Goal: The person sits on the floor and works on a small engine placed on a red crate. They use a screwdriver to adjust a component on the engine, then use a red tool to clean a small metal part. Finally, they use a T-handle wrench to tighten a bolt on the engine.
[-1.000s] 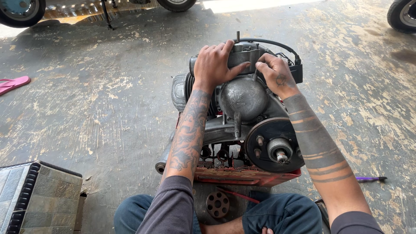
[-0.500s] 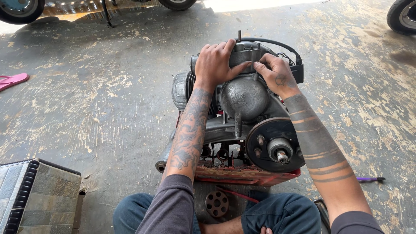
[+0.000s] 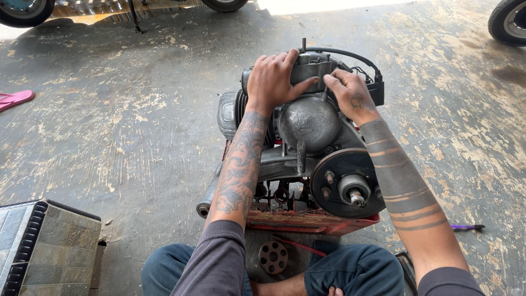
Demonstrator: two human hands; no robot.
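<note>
A grey scooter engine [image 3: 307, 129] stands on a red tray [image 3: 312, 222] on the concrete floor, right in front of my knees. My left hand [image 3: 274, 79] lies flat on the engine's top, fingers spread over the grey top cover [image 3: 312, 64]. Beside it, my right hand [image 3: 350, 93] pinches a small part at that cover's right edge, next to a black cable [image 3: 350, 55] that arcs over the top. A dark round hub with a splined shaft [image 3: 350, 186] faces me at the engine's lower right.
A round perforated disc [image 3: 273, 256] lies between my legs. A tiled box [image 3: 46, 246] sits at lower left, a pink sandal [image 3: 15, 98] at far left, a purple-handled tool [image 3: 466, 226] at right. Scooter wheels [image 3: 509, 22] stand along the far edge.
Both hands stay on the engine's top; the fingers have shifted only slightly. The engine has not moved.
</note>
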